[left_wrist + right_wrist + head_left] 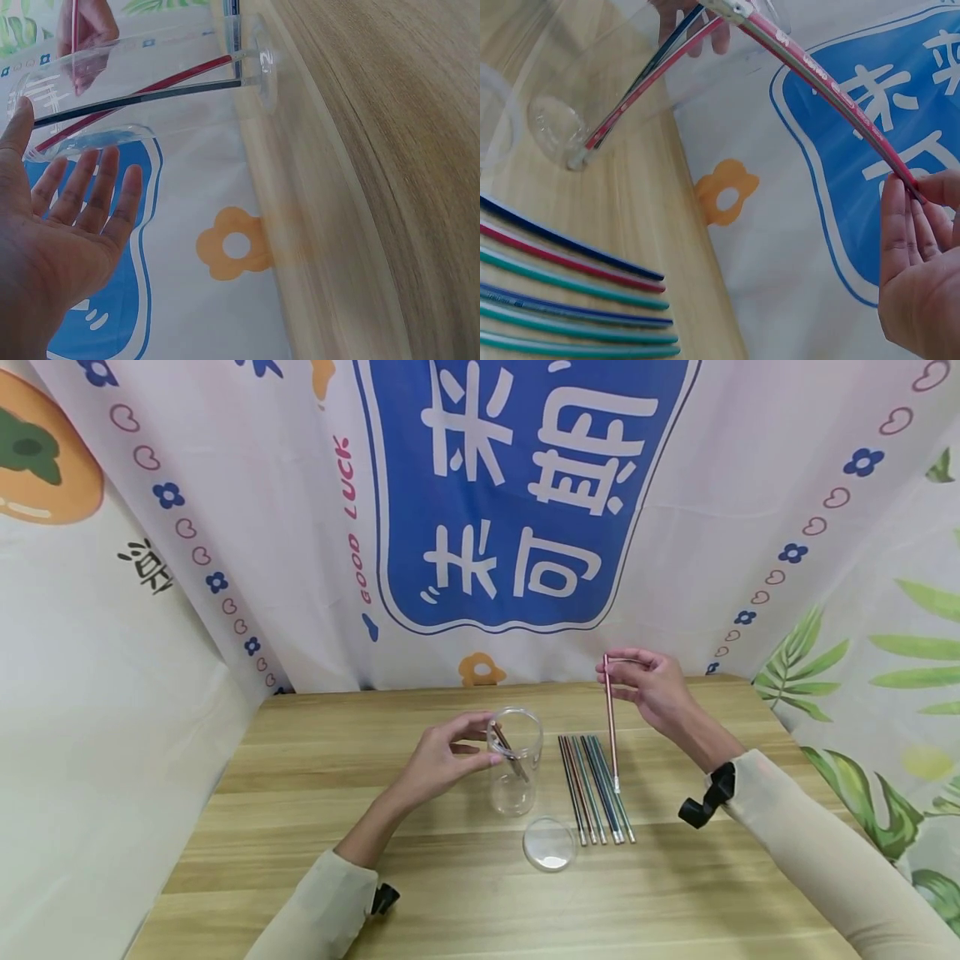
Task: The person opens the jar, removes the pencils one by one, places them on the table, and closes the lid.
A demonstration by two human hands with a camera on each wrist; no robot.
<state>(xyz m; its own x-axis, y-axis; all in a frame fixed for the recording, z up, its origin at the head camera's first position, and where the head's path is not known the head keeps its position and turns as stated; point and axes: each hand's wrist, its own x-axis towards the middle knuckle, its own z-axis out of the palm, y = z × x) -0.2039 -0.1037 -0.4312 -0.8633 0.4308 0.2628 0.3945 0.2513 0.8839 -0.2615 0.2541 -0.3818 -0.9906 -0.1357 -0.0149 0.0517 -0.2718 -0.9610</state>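
Near its rim, the tall clear jar [514,777] is held by my left hand [442,758], thumb on one side and fingers on the other. Inside the jar a red pencil [180,73] and a dark pencil [142,97] lean crossed. My right hand [651,687] pinches another red pencil [611,718] by its upper end, and its white-tipped end hangs downward. In the head view that pencil overlaps the right side of a row of pencils [588,789] on the table. Several colours show in the row: dark blue, red and green.
A round clear lid [549,844] lies on the wooden table [420,893], in front of the jar and left of the row's near ends. Behind the table hangs a printed cloth [315,643]. A black strap mount [708,797] sits on the right wrist.
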